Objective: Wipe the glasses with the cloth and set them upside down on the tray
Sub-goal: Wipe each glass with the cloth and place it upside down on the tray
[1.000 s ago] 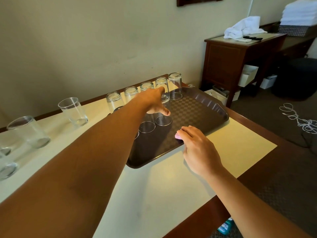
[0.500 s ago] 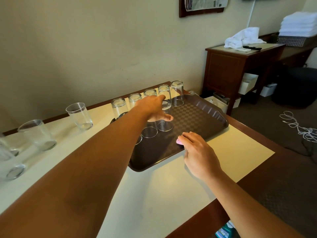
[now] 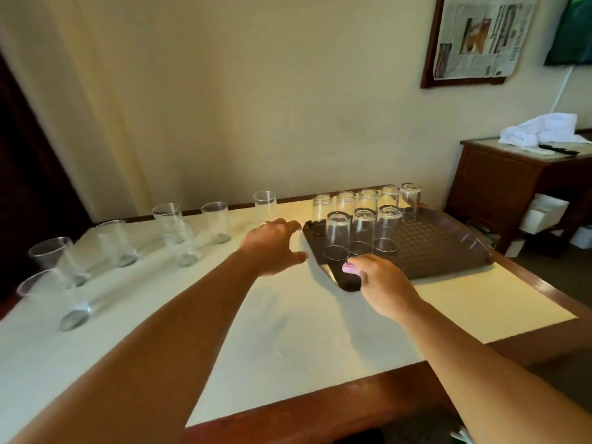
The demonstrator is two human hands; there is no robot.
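A dark brown tray (image 3: 442, 241) lies on the table at the right, with several clear glasses standing upside down on it in two rows; the nearest one (image 3: 338, 235) is at the tray's left corner. Several upright glasses stand on the cream table cover to the left, one (image 3: 264, 207) close to the tray. My left hand (image 3: 272, 243) hovers empty, fingers spread, just left of the tray. My right hand (image 3: 382, 285) rests at the tray's near corner and grips a small pink cloth (image 3: 348, 268), mostly hidden under the fingers.
The wooden table (image 3: 320, 415) with its cream cover stands against the wall. A brown side cabinet (image 3: 499, 177) with a white towel (image 3: 544, 129) on top is at the right. A framed newspaper (image 3: 477, 36) hangs on the wall.
My left hand has let go of the glass set on the tray and drawn back left, off the tray. The view has swung left, showing more upright glasses. My right hand stays.
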